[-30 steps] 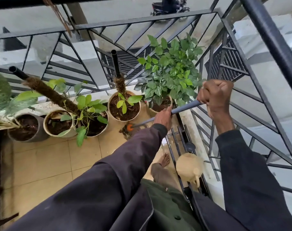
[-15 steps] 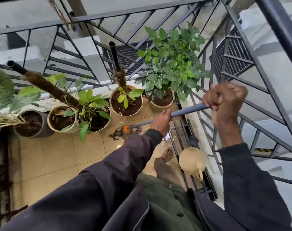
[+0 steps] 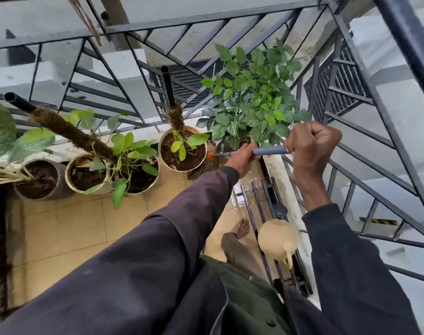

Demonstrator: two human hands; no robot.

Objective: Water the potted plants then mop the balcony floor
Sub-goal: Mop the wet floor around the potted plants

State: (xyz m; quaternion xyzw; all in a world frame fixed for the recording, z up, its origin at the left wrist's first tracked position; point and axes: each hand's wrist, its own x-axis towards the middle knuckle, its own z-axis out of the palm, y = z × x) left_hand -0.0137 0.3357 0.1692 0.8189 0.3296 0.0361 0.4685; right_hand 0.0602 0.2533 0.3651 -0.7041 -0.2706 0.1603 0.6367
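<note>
While we run the mop [image 3: 269, 151] over the balcony floor [image 3: 61, 226], the head view shows both hands on its handle. Our left hand [image 3: 240, 158] is wrapped round the shaft at centre frame, and our right hand [image 3: 312, 146] is clenched round the upper end, centre right. We judge short, flat pulls serve best, steered clear of the potted plants [image 3: 254, 105], since the mop head [image 3: 202, 166] lies on the tiles just beside the white pot [image 3: 160, 151], slightly left of centre. The handle is a slim grey tube with an orange collar [image 3: 210, 155], and the head is a dark, stringy bundle. At lower right, a tan watering can [image 3: 277, 239] sits by the foot of the railing [image 3: 403, 44], and the tiles near it shine wet.
</note>
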